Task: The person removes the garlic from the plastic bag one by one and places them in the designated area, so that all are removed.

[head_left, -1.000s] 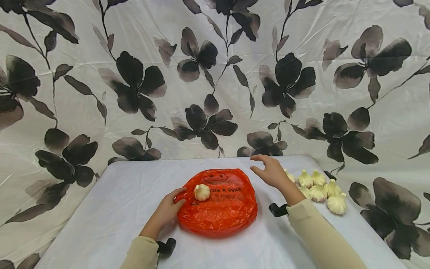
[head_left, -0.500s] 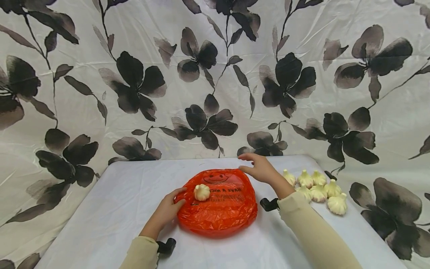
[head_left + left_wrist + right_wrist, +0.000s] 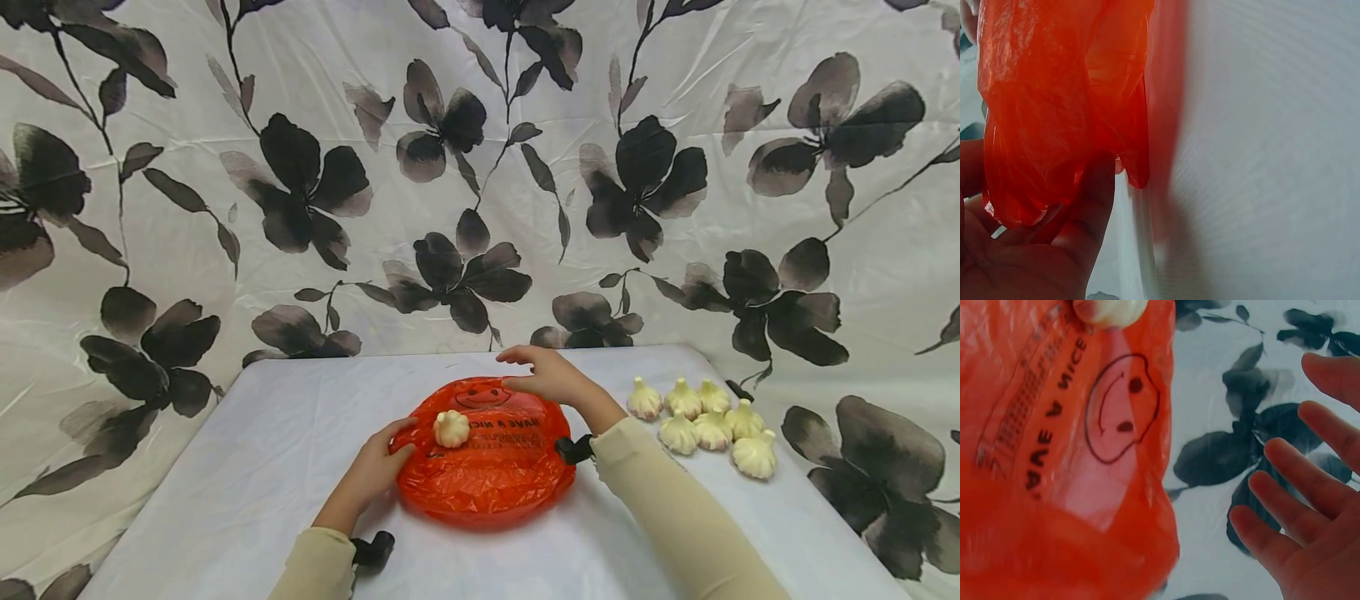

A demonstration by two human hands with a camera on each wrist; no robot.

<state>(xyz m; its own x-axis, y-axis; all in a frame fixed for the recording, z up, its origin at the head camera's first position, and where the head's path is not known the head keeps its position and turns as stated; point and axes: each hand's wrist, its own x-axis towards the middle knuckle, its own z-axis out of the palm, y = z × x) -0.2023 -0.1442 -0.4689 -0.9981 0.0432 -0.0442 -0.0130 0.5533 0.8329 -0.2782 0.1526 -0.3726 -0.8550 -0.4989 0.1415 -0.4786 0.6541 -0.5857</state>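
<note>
A red plastic bag (image 3: 487, 487) with a printed smiley face and lettering lies puffed out at the middle of the table. One garlic bulb (image 3: 452, 429) rests on top of it, and the right wrist view shows part of this garlic (image 3: 1113, 311) at its upper edge. My left hand (image 3: 372, 463) holds the bag's left side; in the left wrist view the red film (image 3: 1041, 125) runs between thumb and fingers (image 3: 1094, 200). Over the bag's far right part hangs my right hand (image 3: 551, 377), its fingers (image 3: 1310, 481) spread and nothing in them.
Several more garlic bulbs (image 3: 711, 429) sit in a group on the right side of the white table (image 3: 270, 433), to the right of my right forearm. A floral sheet (image 3: 450, 167) hangs behind the table's far edge. Black straps with cameras are on both wrists.
My right hand has moved left, from the right of the bag to above its far right part. The left hand, the bag and the garlic on it have stayed in place.
</note>
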